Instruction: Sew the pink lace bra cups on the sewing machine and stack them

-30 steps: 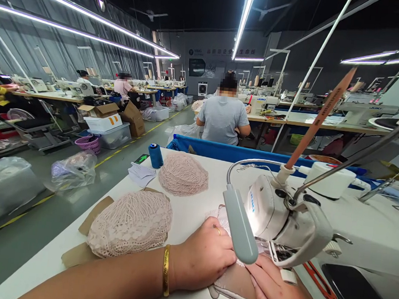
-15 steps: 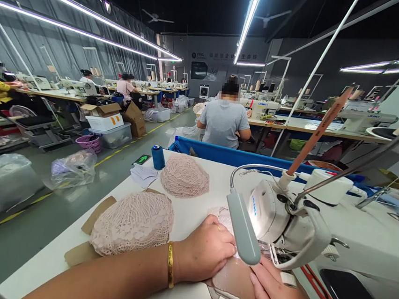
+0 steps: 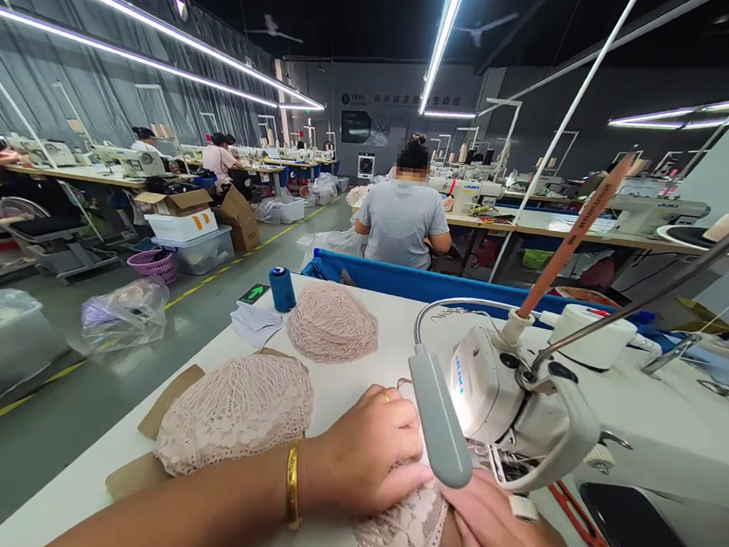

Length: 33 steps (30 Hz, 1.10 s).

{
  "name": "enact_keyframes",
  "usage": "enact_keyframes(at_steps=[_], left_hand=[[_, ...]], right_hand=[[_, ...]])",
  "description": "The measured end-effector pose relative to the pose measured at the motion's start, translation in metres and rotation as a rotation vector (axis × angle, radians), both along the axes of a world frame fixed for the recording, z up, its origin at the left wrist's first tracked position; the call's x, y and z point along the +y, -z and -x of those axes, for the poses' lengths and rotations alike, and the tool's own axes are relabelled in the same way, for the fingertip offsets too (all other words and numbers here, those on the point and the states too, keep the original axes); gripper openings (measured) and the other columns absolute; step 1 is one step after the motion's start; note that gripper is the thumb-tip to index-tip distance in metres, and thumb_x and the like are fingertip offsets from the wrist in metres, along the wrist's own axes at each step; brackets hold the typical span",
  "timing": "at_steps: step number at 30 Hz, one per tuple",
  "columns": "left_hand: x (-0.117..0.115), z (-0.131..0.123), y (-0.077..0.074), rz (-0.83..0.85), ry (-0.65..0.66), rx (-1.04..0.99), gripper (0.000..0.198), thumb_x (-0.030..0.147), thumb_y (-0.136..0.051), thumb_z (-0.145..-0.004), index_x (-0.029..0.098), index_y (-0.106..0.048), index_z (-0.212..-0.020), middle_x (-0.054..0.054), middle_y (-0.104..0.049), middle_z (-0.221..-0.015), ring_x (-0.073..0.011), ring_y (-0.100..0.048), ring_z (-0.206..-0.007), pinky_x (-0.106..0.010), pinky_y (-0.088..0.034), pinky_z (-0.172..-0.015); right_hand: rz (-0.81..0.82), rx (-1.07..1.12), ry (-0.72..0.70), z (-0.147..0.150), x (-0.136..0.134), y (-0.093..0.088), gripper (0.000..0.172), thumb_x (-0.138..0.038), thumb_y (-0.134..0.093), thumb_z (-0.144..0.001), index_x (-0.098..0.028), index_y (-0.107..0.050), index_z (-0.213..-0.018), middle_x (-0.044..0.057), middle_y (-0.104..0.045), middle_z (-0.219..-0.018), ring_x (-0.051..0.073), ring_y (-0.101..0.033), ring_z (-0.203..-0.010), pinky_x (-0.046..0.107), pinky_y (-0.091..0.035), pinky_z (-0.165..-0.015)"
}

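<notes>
My left hand (image 3: 365, 458), with a gold ring and a gold bangle at the wrist, lies curled on a piece of pale pink lace (image 3: 405, 531) on the white table (image 3: 353, 393), its fingertips pressing the lace beside the sewing machine head (image 3: 519, 409). Close on its right, my right hand (image 3: 506, 545) rests on the same lace just in front of the needle area. Both hands keep their fingers together on the fabric. The grey lamp (image 3: 439, 418) of the machine hides part of the fingers and the needle.
Two heaps of pink lace pieces (image 3: 238, 412) (image 3: 332, 324) lie on the table, the nearer on cardboard. A blue thread spool (image 3: 283, 289) and papers sit behind. Red scissors (image 3: 579, 518) lie right of the machine. A person in grey (image 3: 404, 217) sits ahead; others work at left.
The lace piece has come toward me and now covers the smooth pink piece that showed under my hands. Both hands have shifted slightly with it.
</notes>
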<state>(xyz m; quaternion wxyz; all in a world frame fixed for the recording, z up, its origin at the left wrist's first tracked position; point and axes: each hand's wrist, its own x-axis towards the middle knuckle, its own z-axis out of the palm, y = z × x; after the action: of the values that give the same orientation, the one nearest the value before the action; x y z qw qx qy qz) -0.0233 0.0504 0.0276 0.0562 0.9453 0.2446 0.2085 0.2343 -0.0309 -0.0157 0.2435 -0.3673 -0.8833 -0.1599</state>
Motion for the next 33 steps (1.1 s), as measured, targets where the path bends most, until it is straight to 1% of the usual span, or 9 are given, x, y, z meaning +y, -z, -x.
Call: enact_keyframes(at_steps=[3, 6, 8, 10, 12, 15, 17, 22, 33], left_hand=[[0.006, 0.001, 0.003, 0.018, -0.005, 0.067, 0.011, 0.020, -0.064, -0.095, 0.019, -0.062, -0.084, -0.004, -0.066, -0.093, -0.0220, -0.056, -0.085, -0.040, -0.047, -0.087], [0.001, 0.002, 0.007, 0.051, 0.034, 0.121, 0.013, 0.018, -0.067, -0.088, 0.020, -0.059, -0.078, -0.004, -0.065, -0.091, -0.0217, -0.055, -0.084, -0.040, -0.047, -0.089], [-0.005, 0.001, 0.007, 0.083, 0.093, 0.118, 0.015, 0.019, -0.069, -0.085, 0.020, -0.058, -0.075, -0.003, -0.065, -0.092, -0.0207, -0.055, -0.083, -0.038, -0.048, -0.088], [-0.009, 0.000, 0.006, 0.095, 0.145, 0.098, 0.016, 0.019, -0.070, -0.083, 0.019, -0.057, -0.074, -0.004, -0.066, -0.095, -0.0201, -0.058, -0.085, -0.037, -0.048, -0.087], [-0.010, -0.001, 0.005, 0.078, 0.164, 0.082, 0.010, 0.017, -0.069, -0.082, 0.019, -0.060, -0.079, -0.005, -0.069, -0.101, -0.0218, -0.062, -0.091, -0.038, -0.049, -0.091], [-0.008, -0.001, 0.007, 0.051, 0.159, 0.088, 0.011, 0.015, -0.068, -0.086, 0.020, -0.066, -0.095, -0.005, -0.071, -0.106, -0.0236, -0.065, -0.098, -0.039, -0.049, -0.095], [-0.008, 0.000, 0.009, 0.046, 0.157, 0.102, 0.004, 0.019, -0.068, -0.093, 0.020, -0.066, -0.096, -0.005, -0.072, -0.104, -0.0230, -0.066, -0.096, -0.040, -0.050, -0.095], [-0.017, -0.001, 0.012, 0.004, 0.188, 0.112, 0.018, 0.030, -0.068, -0.102, 0.018, -0.063, -0.090, -0.009, -0.074, -0.114, -0.0250, -0.070, -0.106, -0.041, -0.050, -0.102], [-0.022, 0.000, 0.016, -0.047, 0.162, 0.124, 0.018, 0.030, -0.066, -0.106, 0.018, -0.065, -0.093, -0.006, -0.078, -0.114, -0.0243, -0.072, -0.103, -0.045, -0.048, -0.101]], right_hand=[[0.040, -0.051, -0.126, 0.005, -0.001, -0.004, 0.043, -0.004, -0.048, -0.089, -0.023, -0.075, -0.117, 0.003, -0.082, -0.126, 0.021, -0.081, -0.103, 0.030, -0.066, -0.089], [0.080, -0.092, 0.056, -0.013, 0.001, -0.008, 0.035, -0.010, -0.050, -0.094, -0.028, -0.078, -0.106, 0.004, -0.083, -0.113, 0.023, -0.081, -0.094, 0.031, -0.066, -0.076], [0.034, -0.077, 0.189, -0.027, 0.000, -0.008, 0.031, -0.016, -0.050, -0.097, -0.026, -0.079, -0.104, 0.007, -0.083, -0.105, 0.026, -0.080, -0.089, 0.036, -0.066, -0.070], [0.000, -0.038, 0.187, -0.034, -0.001, -0.007, 0.030, -0.018, -0.050, -0.097, -0.024, -0.078, -0.105, 0.009, -0.083, -0.108, 0.028, -0.081, -0.093, 0.039, -0.067, -0.073], [0.010, -0.028, 0.097, -0.029, -0.004, -0.006, 0.032, -0.017, -0.052, -0.095, -0.024, -0.078, -0.113, 0.009, -0.082, -0.117, 0.027, -0.081, -0.101, 0.037, -0.068, -0.081], [0.070, -0.073, -0.042, -0.013, -0.007, -0.009, 0.041, -0.010, -0.054, -0.088, -0.026, -0.076, -0.118, 0.003, -0.082, -0.126, 0.023, -0.082, -0.097, 0.032, -0.067, -0.086], [0.110, -0.084, -0.078, -0.005, -0.008, -0.013, 0.038, -0.007, -0.055, -0.084, -0.027, -0.076, -0.108, 0.000, -0.083, -0.123, 0.021, -0.081, -0.091, 0.031, -0.067, -0.084], [0.120, -0.086, -0.047, -0.005, -0.008, -0.021, 0.034, -0.006, -0.056, -0.082, -0.025, -0.076, -0.102, 0.001, -0.085, -0.112, 0.021, -0.080, -0.083, 0.030, -0.067, -0.077], [0.312, -0.010, -0.021, -0.010, -0.009, -0.013, 0.032, -0.013, -0.060, -0.090, -0.031, -0.078, -0.108, 0.001, -0.083, -0.119, 0.023, -0.080, -0.092, 0.031, -0.068, -0.085]])
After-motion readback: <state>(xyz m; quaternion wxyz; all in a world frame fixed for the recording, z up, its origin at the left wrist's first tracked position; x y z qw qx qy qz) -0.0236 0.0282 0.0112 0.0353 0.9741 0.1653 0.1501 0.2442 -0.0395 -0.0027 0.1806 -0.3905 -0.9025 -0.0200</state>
